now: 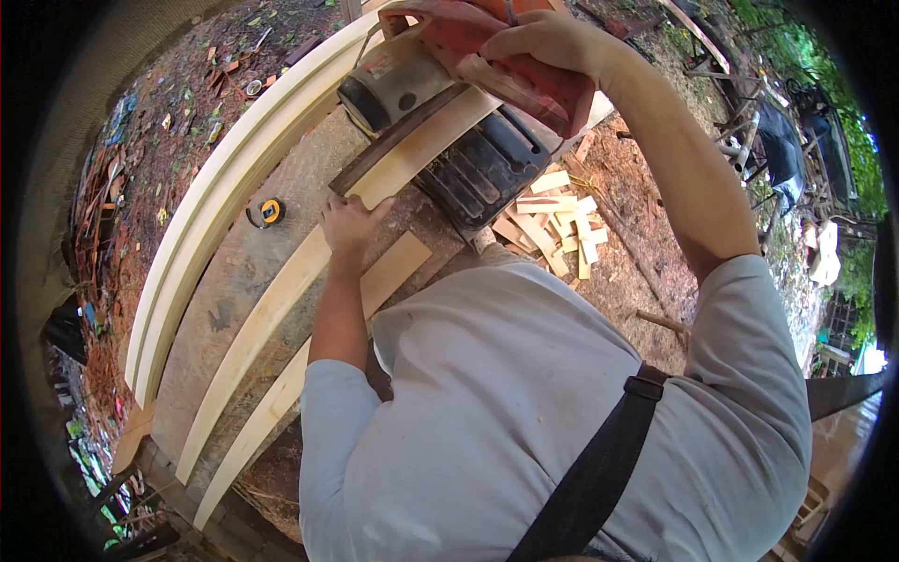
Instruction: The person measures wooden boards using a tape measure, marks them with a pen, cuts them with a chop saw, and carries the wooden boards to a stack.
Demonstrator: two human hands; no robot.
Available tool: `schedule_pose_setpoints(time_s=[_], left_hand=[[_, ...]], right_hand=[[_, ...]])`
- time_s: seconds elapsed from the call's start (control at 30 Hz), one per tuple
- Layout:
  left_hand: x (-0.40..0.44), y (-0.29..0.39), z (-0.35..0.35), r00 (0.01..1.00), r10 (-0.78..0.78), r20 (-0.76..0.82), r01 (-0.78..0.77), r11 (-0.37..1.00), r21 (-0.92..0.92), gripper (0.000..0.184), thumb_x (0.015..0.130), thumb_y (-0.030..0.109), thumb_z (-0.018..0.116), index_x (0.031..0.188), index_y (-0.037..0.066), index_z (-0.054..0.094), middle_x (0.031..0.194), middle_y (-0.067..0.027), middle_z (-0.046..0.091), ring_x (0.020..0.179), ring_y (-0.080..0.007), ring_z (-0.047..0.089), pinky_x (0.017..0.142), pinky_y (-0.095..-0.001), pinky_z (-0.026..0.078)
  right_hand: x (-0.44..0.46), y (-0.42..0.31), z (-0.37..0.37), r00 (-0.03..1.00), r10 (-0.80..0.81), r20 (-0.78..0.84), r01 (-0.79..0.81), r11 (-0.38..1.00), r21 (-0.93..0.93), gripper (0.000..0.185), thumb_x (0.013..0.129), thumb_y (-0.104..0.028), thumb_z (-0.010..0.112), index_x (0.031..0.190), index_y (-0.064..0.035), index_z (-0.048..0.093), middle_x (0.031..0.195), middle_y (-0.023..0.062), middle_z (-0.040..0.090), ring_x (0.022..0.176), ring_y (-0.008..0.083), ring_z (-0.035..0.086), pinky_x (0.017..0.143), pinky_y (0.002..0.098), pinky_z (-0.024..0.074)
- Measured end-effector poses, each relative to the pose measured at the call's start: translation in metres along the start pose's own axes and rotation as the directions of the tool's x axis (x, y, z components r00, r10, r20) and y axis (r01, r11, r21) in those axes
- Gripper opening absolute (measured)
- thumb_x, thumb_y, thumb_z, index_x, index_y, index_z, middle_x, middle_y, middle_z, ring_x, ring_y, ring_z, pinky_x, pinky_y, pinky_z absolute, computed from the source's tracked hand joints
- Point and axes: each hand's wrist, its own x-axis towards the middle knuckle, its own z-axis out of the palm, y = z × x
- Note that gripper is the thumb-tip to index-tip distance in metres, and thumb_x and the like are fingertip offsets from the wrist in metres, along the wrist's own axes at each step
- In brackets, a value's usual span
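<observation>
My right hand is closed on the handle of a chop saw with a red guard, a grey motor and a slotted black base. The guard hides the blade. A long pale wooden board lies along the saw's dark fence, its far part under the guard. My left hand grips this board just before the saw base, thumb on one side and fingers on the other. Behind that hand the board runs back along the bench.
Long pale strips line the bench's left edge. A yellow-and-black tape measure lies beside them. A second board and a short offcut lie nearer my body. Wood offcuts are heaped on the ground at right.
</observation>
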Motion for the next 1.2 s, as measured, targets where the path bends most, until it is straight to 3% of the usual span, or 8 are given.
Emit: schedule_pose_setpoints(time_s=[0.43, 0.8, 0.87, 0.9, 1.0, 1.07, 1.1, 1.2], left_hand=[[-0.003, 0.001, 0.001, 0.993, 0.001, -0.114, -0.003, 1.000, -0.015, 0.082, 0.076, 0.081, 0.055, 0.094, 0.004, 0.076, 0.128, -0.0318, 0.057, 0.125, -0.0444, 0.049, 0.105, -0.0551, 0.034], [-0.007, 0.005, -0.006, 0.992, -0.030, -0.122, 0.026, 0.999, -0.037, 0.079, 0.074, 0.077, 0.062, 0.092, 0.001, 0.075, 0.119, -0.0278, 0.061, 0.119, -0.0433, 0.053, 0.101, -0.0521, 0.040], [-0.010, 0.006, -0.014, 0.995, -0.044, -0.088, 0.034, 0.994, -0.107, 0.081, 0.075, 0.074, 0.063, 0.105, 0.000, 0.073, 0.129, -0.0294, 0.057, 0.124, -0.0420, 0.050, 0.106, -0.0544, 0.034], [-0.012, 0.006, -0.014, 0.995, -0.035, -0.088, 0.027, 0.996, -0.090, 0.081, 0.075, 0.074, 0.063, 0.105, 0.000, 0.073, 0.129, -0.0294, 0.057, 0.124, -0.0420, 0.050, 0.106, -0.0544, 0.034], [-0.013, 0.009, -0.018, 0.987, -0.027, -0.156, 0.025, 1.000, -0.015, 0.076, 0.073, 0.068, 0.070, 0.110, 0.002, 0.071, 0.132, -0.0262, 0.057, 0.125, -0.0409, 0.050, 0.108, -0.0546, 0.034], [-0.010, 0.008, -0.033, 0.990, -0.124, 0.070, 0.130, 0.988, -0.084, 0.074, 0.068, 0.064, 0.075, 0.112, 0.005, 0.071, 0.136, -0.0204, 0.055, 0.130, -0.0391, 0.048, 0.110, -0.0539, 0.033], [-0.012, 0.005, -0.035, 0.991, -0.114, 0.067, 0.119, 0.990, -0.073, 0.074, 0.068, 0.064, 0.075, 0.112, 0.005, 0.071, 0.136, -0.0204, 0.055, 0.130, -0.0391, 0.048, 0.110, -0.0539, 0.033], [-0.020, -0.011, -0.030, 0.980, -0.180, 0.082, 0.191, 0.971, -0.144, 0.070, 0.064, 0.058, 0.079, 0.111, 0.007, 0.071, 0.138, -0.0150, 0.055, 0.134, -0.0369, 0.045, 0.112, -0.0528, 0.033]], right_hand=[[-0.001, 0.020, 0.006, 0.994, -0.101, -0.039, 0.102, 0.994, 0.031, 0.044, 0.087, -0.034, 0.068, 0.114, 0.0002, 0.066, 0.095, 0.0069, 0.068, 0.077, 0.0118, 0.063, 0.068, 0.0273, 0.0514], [-0.012, 0.043, 0.027, 0.999, -0.040, -0.022, 0.045, 0.952, 0.302, 0.040, 0.087, -0.033, 0.069, 0.110, 0.0000, 0.067, 0.092, 0.0096, 0.067, 0.079, 0.0156, 0.062, 0.076, 0.0292, 0.0484], [-0.002, 0.025, 0.009, 0.998, -0.050, 0.038, 0.053, 0.994, -0.100, 0.040, 0.091, -0.029, 0.067, 0.120, -0.0027, 0.065, 0.091, 0.0030, 0.068, 0.078, 0.0109, 0.061, 0.070, 0.0258, 0.0483], [0.008, 0.015, 0.004, 1.000, -0.003, -0.018, 0.000, 0.989, -0.148, 0.039, 0.092, -0.031, 0.067, 0.119, -0.0026, 0.065, 0.093, 0.0028, 0.069, 0.079, 0.0105, 0.062, 0.070, 0.0251, 0.0492], [0.018, -0.019, -0.022, 0.924, -0.365, -0.116, 0.332, 0.914, -0.234, 0.036, 0.093, -0.027, 0.066, 0.116, -0.0005, 0.065, 0.095, 0.0048, 0.071, 0.079, 0.0120, 0.064, 0.071, 0.0261, 0.0530], [-0.005, -0.062, -0.023, 0.847, -0.507, -0.159, 0.457, 0.848, -0.269, 0.034, 0.093, -0.025, 0.065, 0.116, 0.0001, 0.064, 0.095, 0.0057, 0.070, 0.078, 0.0129, 0.065, 0.072, 0.0264, 0.0542], [-0.043, -0.109, -0.008, 0.921, -0.315, -0.228, 0.280, 0.944, -0.173, 0.029, 0.092, -0.023, 0.065, 0.110, 0.0002, 0.067, 0.094, 0.0065, 0.071, 0.078, 0.0149, 0.065, 0.070, 0.0283, 0.0531], [-0.053, -0.092, -0.086, 0.734, -0.634, 0.242, 0.538, 0.761, 0.361, 0.023, 0.099, -0.019, 0.053, 0.105, -0.0015, 0.067, 0.091, 0.0088, 0.071, 0.078, 0.0168, 0.066, 0.067, 0.0300, 0.0532]])
